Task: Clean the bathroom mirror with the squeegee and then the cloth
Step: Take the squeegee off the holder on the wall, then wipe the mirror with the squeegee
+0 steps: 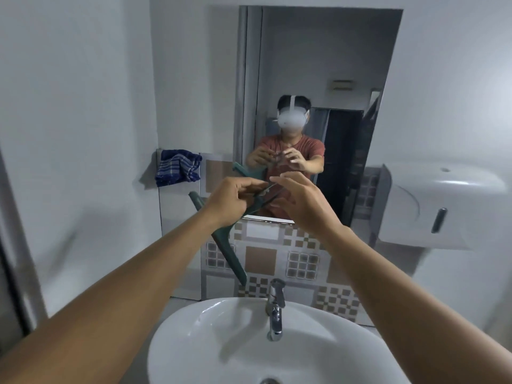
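Nearest me, under my forearms, is the white sink (171,328) with its chrome tap (275,309); I stand over it because the mirror hangs on the wall right behind it.

Above the tap, my left hand (230,200) curls its fingers round the handle of the green squeegee (221,239). The blade hangs slanted in front of the patterned tiles, clear of the glass, so I judge I am only settling my grip and wiping is not under way. My right hand (299,200) is just beside the handle's end with its fingers straight and spread, clamped on nothing; I think it is there to steady or turn the tool. Whether the fingertips touch the handle I cannot tell.

Beyond my hands is the mirror (318,65), its lower edge just behind the squeegee's handle. The blue checked cloth (178,167) lies bunched on the ledge to the mirror's left, within reach for the second pass. A paper dispenser (432,203) is on the wall to the right.
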`<state>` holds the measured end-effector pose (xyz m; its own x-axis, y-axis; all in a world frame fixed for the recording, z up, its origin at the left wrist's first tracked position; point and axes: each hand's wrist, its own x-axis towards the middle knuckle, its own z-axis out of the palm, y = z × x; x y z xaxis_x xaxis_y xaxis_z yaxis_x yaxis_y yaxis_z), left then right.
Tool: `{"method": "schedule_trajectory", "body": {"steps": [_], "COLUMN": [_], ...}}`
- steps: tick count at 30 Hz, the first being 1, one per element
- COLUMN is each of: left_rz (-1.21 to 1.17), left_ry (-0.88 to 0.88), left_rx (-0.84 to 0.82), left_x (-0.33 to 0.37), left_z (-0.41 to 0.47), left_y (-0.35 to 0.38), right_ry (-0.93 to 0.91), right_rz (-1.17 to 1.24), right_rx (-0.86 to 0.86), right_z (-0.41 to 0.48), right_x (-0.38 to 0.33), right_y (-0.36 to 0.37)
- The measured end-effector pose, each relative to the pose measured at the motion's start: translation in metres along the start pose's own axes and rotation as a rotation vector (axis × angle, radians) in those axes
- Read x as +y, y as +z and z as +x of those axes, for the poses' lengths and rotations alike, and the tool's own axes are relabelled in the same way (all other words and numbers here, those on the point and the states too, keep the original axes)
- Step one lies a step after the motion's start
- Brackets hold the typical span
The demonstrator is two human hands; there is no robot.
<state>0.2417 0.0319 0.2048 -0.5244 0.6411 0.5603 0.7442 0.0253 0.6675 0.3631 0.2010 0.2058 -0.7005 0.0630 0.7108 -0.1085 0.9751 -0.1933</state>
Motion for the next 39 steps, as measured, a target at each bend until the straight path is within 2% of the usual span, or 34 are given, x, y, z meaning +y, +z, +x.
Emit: {"method": "schedule_trajectory", "body": {"steps": [7,12,18,25,28,31,36,39], "left_rz": [0.074,0.289,0.358,0.471,0.507,0.536,0.559,0.582], "left_ry": [0.014,0.085,0.266,0.451,0.527,0.571,0.638,0.681], "left_rx": [-0.021,-0.036,-0.054,-0.065,-0.082,-0.07,-0.028,0.07], "left_x": [0.031,0.029,0.04,0.035,0.033,0.038,0.045,0.045], "left_z": [-0.003,0.002,0.031,0.069,0.088,0.107,0.142,0.164], "left_y": [0.006,0.005,-0.008,-0.037,-0.042,-0.049,-0.057,-0.065], "right_ry": [-0.003,0.033,0.002,0.074,0.075,0.047,0.006,-0.001], "right_rz": [0.014,0.007,-0.183,-0.164,-0.355,-0.494,-0.462,-0.492], "right_rx": [0.122,0.169,0.127,0.194,0.169,0.139,0.204,0.213], "right_z": [-0.014,-0.021,-0.001,0.022,0.032,0.048,0.082,0.101], "right_x": [0.003,0.007,-0.002,-0.001,-0.002,-0.009,-0.005,0.009], "right_y": [-0.026,-0.032,-0.049,-0.056,-0.052,-0.053,-0.056,-0.06]}}
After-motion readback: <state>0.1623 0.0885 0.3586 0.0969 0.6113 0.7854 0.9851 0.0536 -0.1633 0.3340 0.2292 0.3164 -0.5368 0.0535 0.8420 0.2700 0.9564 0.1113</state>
